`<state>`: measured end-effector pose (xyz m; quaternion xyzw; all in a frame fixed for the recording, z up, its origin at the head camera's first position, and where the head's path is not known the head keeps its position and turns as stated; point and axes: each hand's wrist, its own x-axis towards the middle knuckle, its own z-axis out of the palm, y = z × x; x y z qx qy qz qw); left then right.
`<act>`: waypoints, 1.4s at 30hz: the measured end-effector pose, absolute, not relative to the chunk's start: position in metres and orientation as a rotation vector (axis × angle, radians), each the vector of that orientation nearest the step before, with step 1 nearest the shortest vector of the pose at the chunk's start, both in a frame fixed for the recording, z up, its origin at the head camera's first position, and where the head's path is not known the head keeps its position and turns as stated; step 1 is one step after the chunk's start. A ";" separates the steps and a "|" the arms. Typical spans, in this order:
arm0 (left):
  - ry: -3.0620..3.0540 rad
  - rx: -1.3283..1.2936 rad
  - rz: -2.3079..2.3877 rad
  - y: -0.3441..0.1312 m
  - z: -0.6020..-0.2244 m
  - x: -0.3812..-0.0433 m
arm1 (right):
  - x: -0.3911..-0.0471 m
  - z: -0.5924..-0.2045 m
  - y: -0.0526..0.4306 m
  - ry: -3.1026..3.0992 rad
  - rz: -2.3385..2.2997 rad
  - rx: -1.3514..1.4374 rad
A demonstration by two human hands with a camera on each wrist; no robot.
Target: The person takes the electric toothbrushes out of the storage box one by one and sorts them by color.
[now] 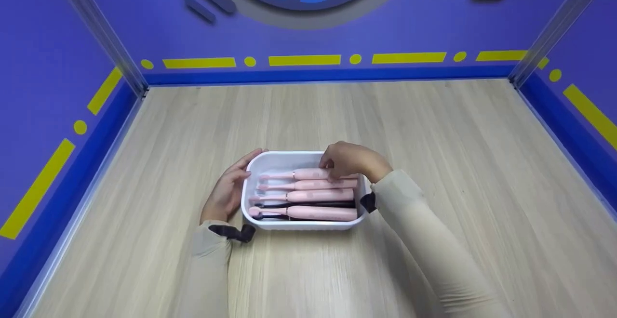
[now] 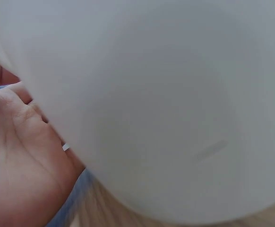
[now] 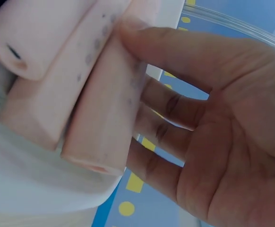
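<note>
A white plastic tub (image 1: 303, 226) holds several pink electric toothbrushes (image 1: 322, 213) lying side by side, heads to the left. Dark toothbrushes (image 1: 332, 204) show partly beneath them. My left hand (image 1: 226, 188) grips the tub's left end, thumb at the rim and fingers along the outside. In the left wrist view the tub's wall (image 2: 166, 104) fills most of the picture, beside my palm (image 2: 24, 156). At the tub's far right, my right hand (image 1: 354, 159) holds the farthest pink toothbrush (image 3: 104, 104) between thumb and fingers. Its handle lies against a neighbouring pink toothbrush (image 3: 57, 94).
The tub stands on a light wood-grain table (image 1: 308, 120). Blue-purple panels (image 1: 308, 43) with yellow markings enclose the back and both sides, joined by metal corner posts (image 1: 103, 24). Dark straps with small cameras (image 1: 247, 233) sit on both wrists.
</note>
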<state>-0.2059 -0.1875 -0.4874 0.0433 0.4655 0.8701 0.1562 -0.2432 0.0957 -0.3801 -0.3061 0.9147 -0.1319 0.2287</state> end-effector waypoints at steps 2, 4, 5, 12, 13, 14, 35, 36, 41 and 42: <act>1.332 0.131 2.489 -0.188 -0.487 -0.206 | -0.242 -0.379 0.096 2.545 -0.338 -0.830; 1.332 0.130 2.489 -0.189 -0.487 -0.205 | -0.240 -0.378 0.096 2.567 -0.310 -0.826; 1.332 0.125 2.491 -0.189 -0.487 -0.205 | -0.240 -0.378 0.096 2.573 -0.296 -0.835; 1.312 0.104 2.504 -0.189 -0.488 -0.203 | -0.240 -0.379 0.097 2.578 -0.252 -0.950; 1.310 0.108 2.504 -0.189 -0.488 -0.203 | -0.241 -0.380 0.097 2.578 -0.252 -0.969; 1.312 0.110 2.503 -0.189 -0.488 -0.203 | -0.241 -0.380 0.098 2.580 -0.251 -0.987; 1.329 0.131 2.497 -0.188 -0.487 -0.205 | -0.248 -0.383 0.108 2.562 -0.466 -1.090; 1.331 0.131 2.498 -0.188 -0.488 -0.205 | -0.248 -0.383 0.108 2.565 -0.471 -1.088; 1.350 0.125 2.499 -0.187 -0.488 -0.206 | -0.247 -0.379 0.111 2.580 -0.529 -1.090; 1.353 0.121 2.500 -0.187 -0.488 -0.206 | -0.246 -0.378 0.112 2.581 -0.547 -1.101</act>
